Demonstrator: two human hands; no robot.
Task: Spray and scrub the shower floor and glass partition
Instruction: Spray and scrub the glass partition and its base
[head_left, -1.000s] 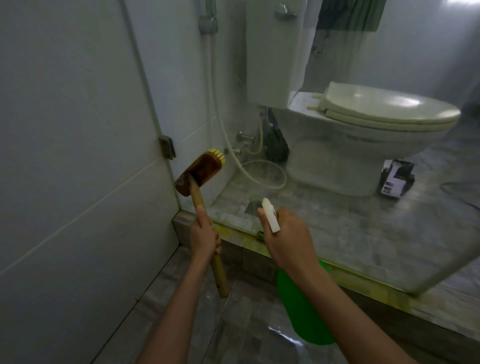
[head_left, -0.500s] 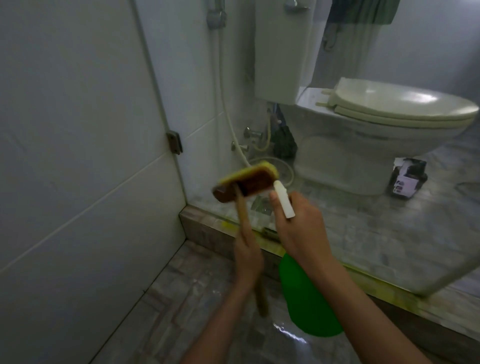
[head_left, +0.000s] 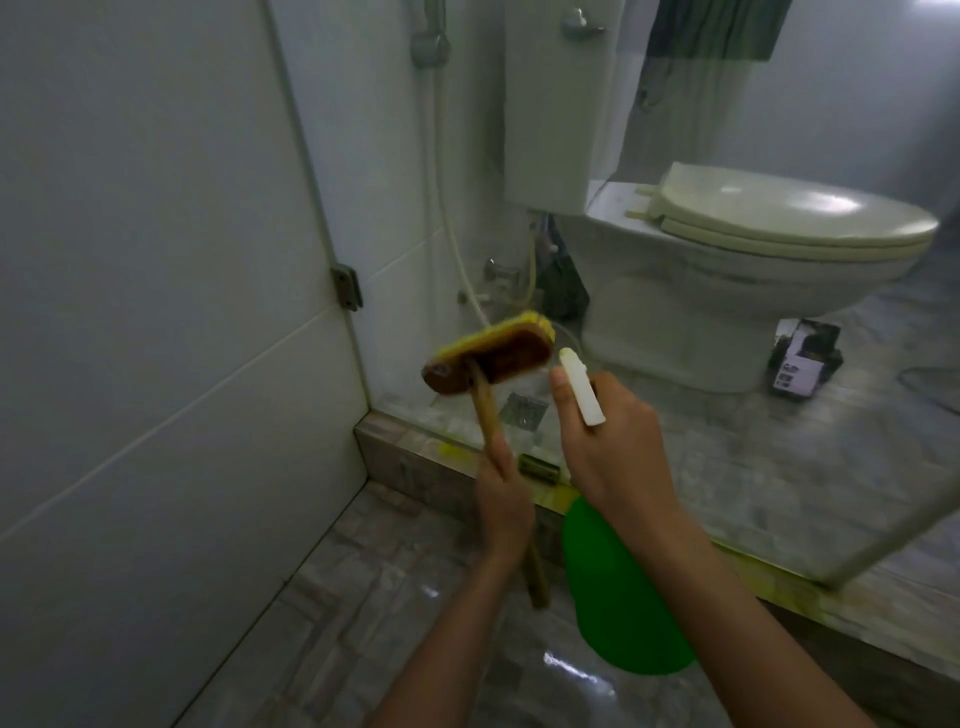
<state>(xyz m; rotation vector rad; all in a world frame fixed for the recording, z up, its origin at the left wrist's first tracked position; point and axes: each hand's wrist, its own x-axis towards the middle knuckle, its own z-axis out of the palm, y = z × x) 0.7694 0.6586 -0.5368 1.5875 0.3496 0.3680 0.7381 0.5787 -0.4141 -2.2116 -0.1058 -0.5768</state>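
Wooden brush (head_left: 488, 358) in left hand (head_left: 503, 506), green spray bottle (head_left: 621, 597) in right hand (head_left: 605, 441)

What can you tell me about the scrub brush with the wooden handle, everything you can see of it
The scrub brush has a dark brown wooden head, oblong and worn-looking, with yellow bristles along its far edge, facing away towards the glass partition. A lighter wooden handle joins the back of the head and runs down and right. The left hand grips it around the middle, and the bare end sticks out below the wrist. The head is raised and tilted, close beside the white nozzle of the green spray bottle. Whether the bristles touch the glass cannot be told.
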